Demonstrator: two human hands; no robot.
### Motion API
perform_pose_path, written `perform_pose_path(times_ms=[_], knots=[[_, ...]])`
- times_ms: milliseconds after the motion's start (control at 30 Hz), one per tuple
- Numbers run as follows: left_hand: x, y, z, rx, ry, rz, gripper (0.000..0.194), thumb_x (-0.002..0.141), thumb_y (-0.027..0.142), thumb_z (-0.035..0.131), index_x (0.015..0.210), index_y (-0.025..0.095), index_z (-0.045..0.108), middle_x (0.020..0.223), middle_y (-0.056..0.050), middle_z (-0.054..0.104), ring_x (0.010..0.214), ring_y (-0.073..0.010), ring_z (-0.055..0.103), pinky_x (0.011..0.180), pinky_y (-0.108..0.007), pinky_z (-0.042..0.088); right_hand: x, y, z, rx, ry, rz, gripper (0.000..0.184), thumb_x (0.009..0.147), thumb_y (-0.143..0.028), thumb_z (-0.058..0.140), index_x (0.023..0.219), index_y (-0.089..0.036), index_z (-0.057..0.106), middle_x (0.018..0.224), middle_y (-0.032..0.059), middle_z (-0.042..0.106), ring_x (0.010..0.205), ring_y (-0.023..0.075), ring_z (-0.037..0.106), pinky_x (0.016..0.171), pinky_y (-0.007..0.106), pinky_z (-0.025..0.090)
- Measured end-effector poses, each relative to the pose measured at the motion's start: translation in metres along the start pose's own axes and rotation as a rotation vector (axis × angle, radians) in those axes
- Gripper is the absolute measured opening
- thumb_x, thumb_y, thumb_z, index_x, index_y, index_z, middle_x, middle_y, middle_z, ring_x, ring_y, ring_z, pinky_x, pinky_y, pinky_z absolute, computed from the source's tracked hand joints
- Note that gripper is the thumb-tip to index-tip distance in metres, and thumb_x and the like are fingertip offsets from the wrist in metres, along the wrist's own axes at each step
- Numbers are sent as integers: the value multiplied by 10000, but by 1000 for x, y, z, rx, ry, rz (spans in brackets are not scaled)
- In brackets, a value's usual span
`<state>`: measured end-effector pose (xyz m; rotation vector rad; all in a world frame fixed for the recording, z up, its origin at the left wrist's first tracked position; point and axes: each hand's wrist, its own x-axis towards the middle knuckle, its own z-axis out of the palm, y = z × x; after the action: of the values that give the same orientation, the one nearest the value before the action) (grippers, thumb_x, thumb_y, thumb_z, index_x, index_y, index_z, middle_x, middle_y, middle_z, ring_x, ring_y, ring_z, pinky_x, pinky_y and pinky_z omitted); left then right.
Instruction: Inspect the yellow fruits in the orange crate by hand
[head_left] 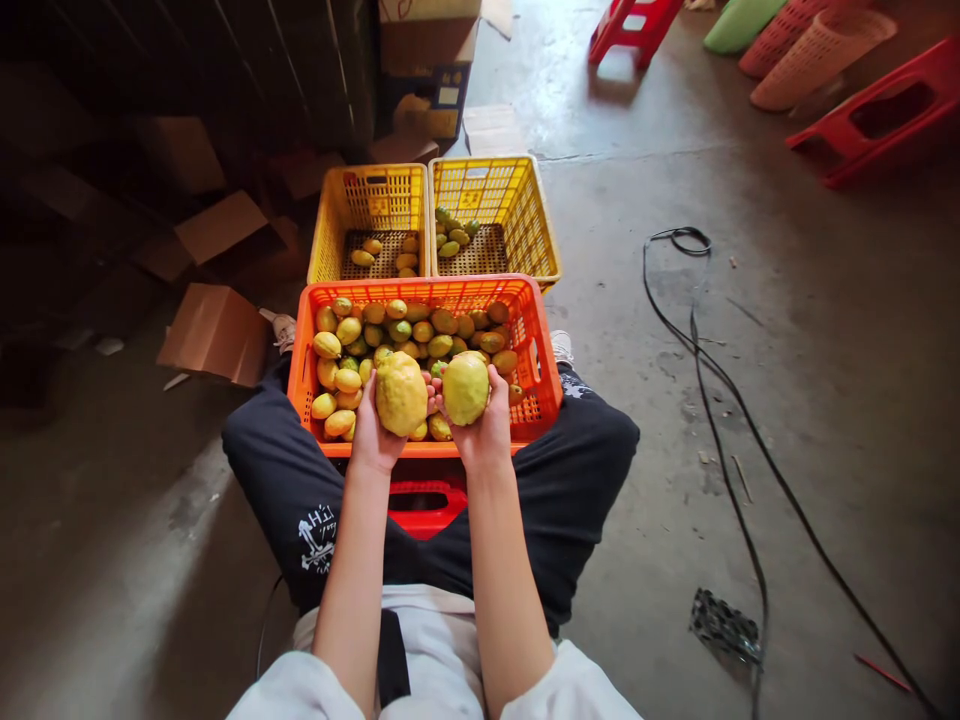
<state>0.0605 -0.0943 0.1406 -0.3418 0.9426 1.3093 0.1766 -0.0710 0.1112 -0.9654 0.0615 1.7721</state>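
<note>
My left hand (373,428) is wrapped round a large, bumpy yellow fruit (401,394) that looks like a citron or big lemon. In my right hand (491,425) sits a smoother yellow-green fruit (465,389) of similar kind. Both are held side by side above an orange plastic crate (536,300), with the fingertips of the two hands close together between them. Many smaller oval fruits (349,330), yellow to green, lie in this crate. The two held fruits hide part of those below.
Two yellow crates (330,225) (532,225) stand behind the orange one, each with several fruits. A cardboard box (214,335) lies at left. Black cable (720,375) runs over the floor at right. Red stools (634,30) and plastic baskets (817,60) are farther off.
</note>
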Motion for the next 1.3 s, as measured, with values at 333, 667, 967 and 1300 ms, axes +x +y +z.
perform_pose_path(times_ms=[333, 667, 967, 1300], knots=[[-2, 3, -11, -3, 6, -7, 442, 949, 546, 747, 1187, 176, 704, 1118, -173, 829, 1063, -366, 832, 973, -561, 695, 4, 5, -1, -48, 55, -78, 267, 1008, -422, 585, 1020, -213, 750, 741, 26, 797, 766, 225, 832, 704, 316, 702], [-3, -1, -3, 12, 77, 98, 300, 1019, 445, 594, 1089, 187, 729, 1085, -128, 839, 1152, -319, 824, 1018, -438, 685, 1, 9, -6, -99, -17, -141, 410, 873, -567, 852, 1064, -217, 758, 808, -28, 763, 653, 150, 753, 634, 245, 652], [6, -4, -8, 12, 37, 89, 379, 1066, 439, 653, 1325, 199, 791, 1193, -126, 862, 1158, -328, 835, 989, -393, 692, 3, 12, -10, -131, -30, -118, 415, 771, -505, 889, 999, -235, 672, 774, -19, 759, 696, 218, 804, 626, 322, 690], [-1, -3, 0, 53, 42, -5, 507, 1113, 508, 516, 1381, 136, 732, 1098, -176, 854, 1000, -327, 859, 923, -455, 716, 6, 7, -7, -118, 37, -121, 357, 835, -535, 755, 993, -216, 728, 788, 46, 824, 681, 227, 806, 570, 287, 650]])
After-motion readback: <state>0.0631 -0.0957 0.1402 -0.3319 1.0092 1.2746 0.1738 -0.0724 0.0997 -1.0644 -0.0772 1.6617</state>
